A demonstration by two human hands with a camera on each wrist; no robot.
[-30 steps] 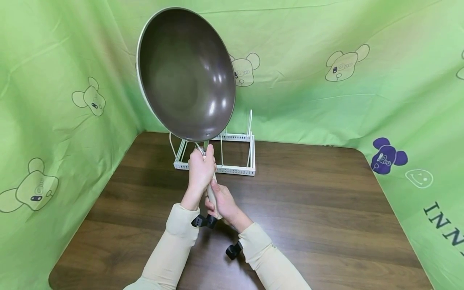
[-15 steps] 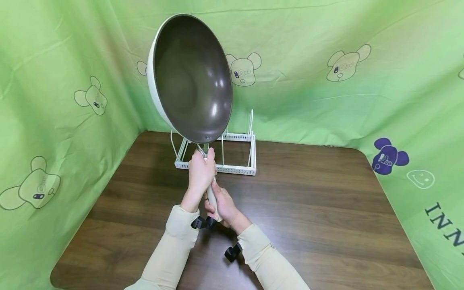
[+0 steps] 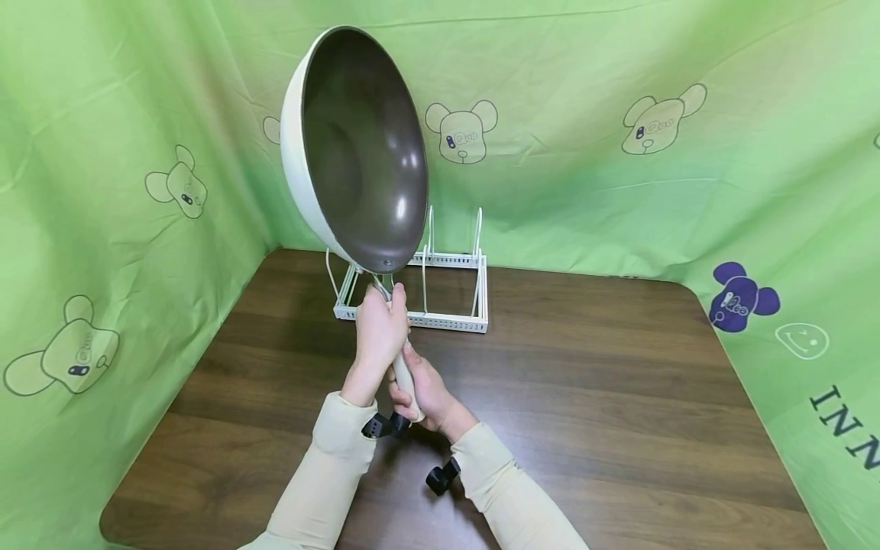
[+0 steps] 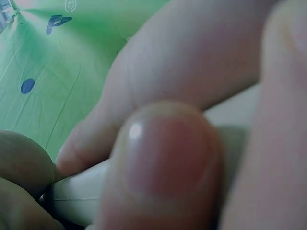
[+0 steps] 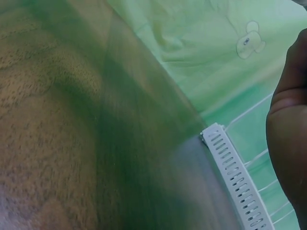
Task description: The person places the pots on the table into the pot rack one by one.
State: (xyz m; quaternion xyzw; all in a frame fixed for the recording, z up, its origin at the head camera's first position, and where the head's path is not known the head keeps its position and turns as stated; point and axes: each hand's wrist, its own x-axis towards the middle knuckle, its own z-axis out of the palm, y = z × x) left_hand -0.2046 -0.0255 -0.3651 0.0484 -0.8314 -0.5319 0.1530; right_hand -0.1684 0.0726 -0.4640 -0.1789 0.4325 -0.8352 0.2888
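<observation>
A large wok (image 3: 371, 153) with a dark inside and a white outside is held up, its opening tilted sideways toward the right. My left hand (image 3: 382, 325) grips the upper part of its pale handle (image 3: 404, 382), close below the metal neck. Lower down, my right hand (image 3: 428, 389) holds the handle near its end. Behind and below the wok, a white wire rack (image 3: 450, 321) stands on the table, partly covered by the pan and my left hand. In the left wrist view, curled fingers (image 4: 165, 158) wrap round the handle. The right wrist view catches part of the rack's slotted rail (image 5: 235, 177).
The brown wooden table (image 3: 605, 397) has rounded corners. A green cloth (image 3: 564, 198) printed with bear heads hangs behind it and along both sides. Black wrist cameras (image 3: 442, 477) are strapped at both sleeves.
The wok has turned about its handle, so more of its white outside shows on the left. It has dropped slightly, uncovering more of the rack. Both hands keep their grip.
</observation>
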